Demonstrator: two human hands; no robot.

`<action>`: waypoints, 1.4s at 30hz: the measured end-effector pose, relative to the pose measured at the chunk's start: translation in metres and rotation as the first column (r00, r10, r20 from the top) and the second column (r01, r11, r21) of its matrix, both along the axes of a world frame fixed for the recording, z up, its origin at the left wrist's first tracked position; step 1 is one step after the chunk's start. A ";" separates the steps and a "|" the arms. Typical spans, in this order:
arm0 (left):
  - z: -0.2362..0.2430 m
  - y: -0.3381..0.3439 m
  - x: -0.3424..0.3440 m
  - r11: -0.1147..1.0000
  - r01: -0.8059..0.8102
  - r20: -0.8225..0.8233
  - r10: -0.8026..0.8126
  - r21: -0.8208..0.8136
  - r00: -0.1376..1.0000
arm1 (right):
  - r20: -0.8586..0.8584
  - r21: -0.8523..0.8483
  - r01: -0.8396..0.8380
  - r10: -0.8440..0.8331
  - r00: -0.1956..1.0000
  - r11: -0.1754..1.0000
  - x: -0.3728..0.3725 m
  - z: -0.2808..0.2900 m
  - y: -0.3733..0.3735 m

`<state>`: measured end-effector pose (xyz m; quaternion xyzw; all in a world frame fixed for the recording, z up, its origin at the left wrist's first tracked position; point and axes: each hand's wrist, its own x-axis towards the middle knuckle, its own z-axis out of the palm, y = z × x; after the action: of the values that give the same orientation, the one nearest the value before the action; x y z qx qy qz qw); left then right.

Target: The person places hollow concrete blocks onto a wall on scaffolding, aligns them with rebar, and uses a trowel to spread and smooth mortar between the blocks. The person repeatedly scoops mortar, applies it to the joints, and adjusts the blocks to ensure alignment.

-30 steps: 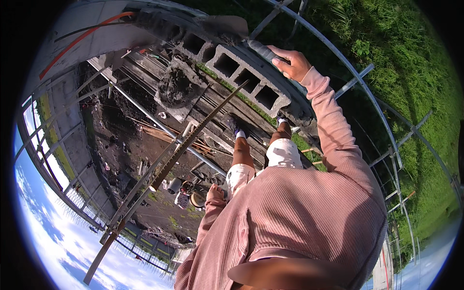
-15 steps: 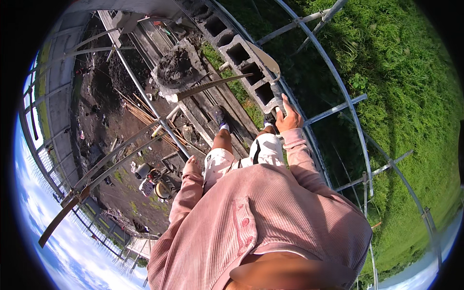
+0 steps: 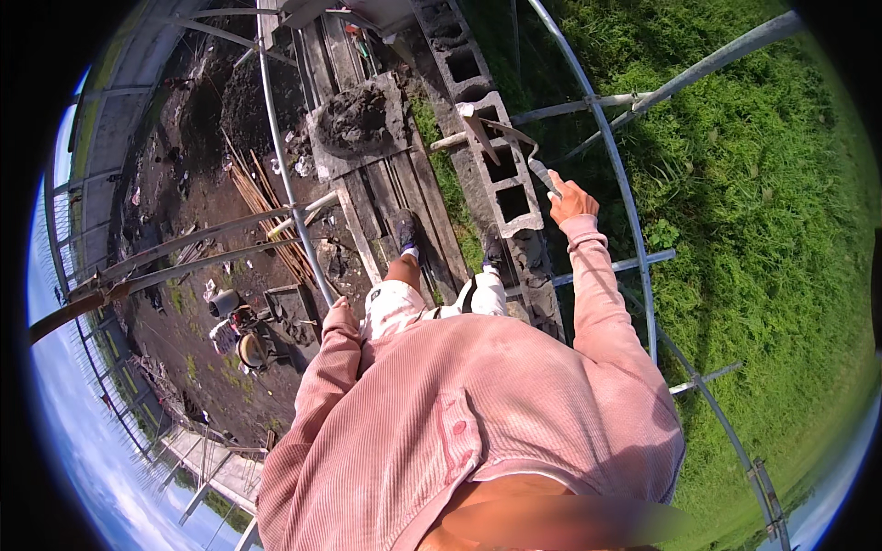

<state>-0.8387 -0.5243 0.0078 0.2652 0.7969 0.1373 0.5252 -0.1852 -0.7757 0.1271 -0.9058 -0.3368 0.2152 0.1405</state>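
My right hand point(image 3: 571, 202) is closed round the handle of a trowel point(image 3: 542, 174), beside the end of a row of grey hollow concrete blocks point(image 3: 521, 223). The trowel's blade is over the open cells, seen nearly edge-on. On my left, my left hand point(image 3: 340, 317) is closed at a metal scaffold pole point(image 3: 280, 147); my sleeve and body hide the pole beyond it. Ahead, a heap of wet grey mortar point(image 3: 354, 119) lies on a flat board point(image 3: 397, 119) on the planks.
I stand on wooden planks point(image 3: 432, 216) beside the block wall. Scaffold tubes point(image 3: 602, 119) cross on the right above tall grass point(image 3: 735, 184). Down to the left are dark soil, a bundle of thin sticks point(image 3: 262, 211) and a machine with a round drum point(image 3: 250, 349).
My right hand has moved forward and outward with the trowel, whose blade has turned from flat to edge-on. My view has shifted; my left hand stays by the pole.
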 end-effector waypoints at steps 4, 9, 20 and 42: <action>0.004 -0.016 0.000 0.994 0.106 -0.132 -0.104 0.003 0.986 | 0.014 0.103 0.120 -0.122 0.992 0.987 0.009 -0.011 0.010; 0.030 -0.022 0.030 0.992 0.003 -0.013 -0.001 0.130 1.000 | -0.008 0.120 0.084 -0.084 0.996 0.989 -0.014 -0.016 -0.002; 0.122 -0.004 0.196 0.990 -0.067 0.047 0.062 0.121 0.997 | -0.068 0.250 0.329 -0.323 0.944 0.911 -0.103 -0.041 -0.074; 0.041 0.222 0.257 0.119 0.840 -0.094 -0.992 -0.529 0.082 | -0.230 -0.142 0.988 -0.970 -0.085 -0.053 -0.537 0.053 -0.060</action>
<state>-0.5820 -0.3023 0.0492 0.6399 0.5391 -0.4342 0.3338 -0.7226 -0.8355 0.1797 -0.8226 0.4397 0.1503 0.3278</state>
